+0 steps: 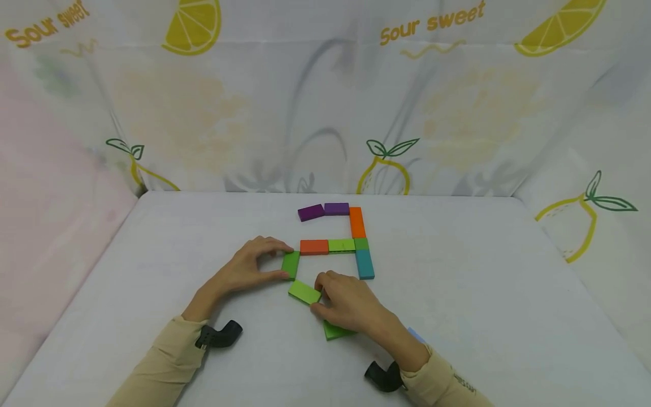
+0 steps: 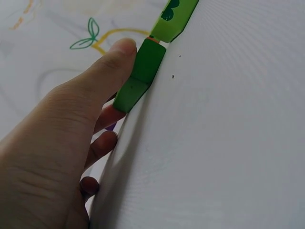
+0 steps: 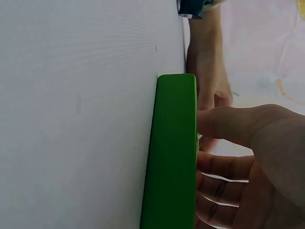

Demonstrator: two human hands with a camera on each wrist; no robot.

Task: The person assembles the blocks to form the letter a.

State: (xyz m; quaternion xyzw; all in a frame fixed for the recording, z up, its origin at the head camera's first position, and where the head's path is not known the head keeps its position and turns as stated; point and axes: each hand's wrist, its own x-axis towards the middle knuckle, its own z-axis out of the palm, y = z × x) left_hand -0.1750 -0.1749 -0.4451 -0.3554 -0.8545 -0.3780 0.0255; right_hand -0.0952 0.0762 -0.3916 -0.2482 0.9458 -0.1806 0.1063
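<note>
Pinching a green block (image 1: 290,265) by its ends, the left hand (image 1: 249,263) is near the middle of the white tabletop (image 1: 458,282). Just nearer the front edge, the right hand (image 1: 353,301) grips the right end of a lime block (image 1: 304,292) and partly hides another green block (image 1: 335,332). Toward the far edge, a red block (image 1: 314,247), a second lime block (image 1: 342,245) and a small green block (image 1: 361,243) form a row. From its right end, a teal block (image 1: 365,264) points frontward and an orange block (image 1: 357,222) runs back to two purple blocks (image 1: 337,209).

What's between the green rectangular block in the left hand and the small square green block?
In the head view: a rectangular red-orange block, then a rectangular lime-green block.
</note>
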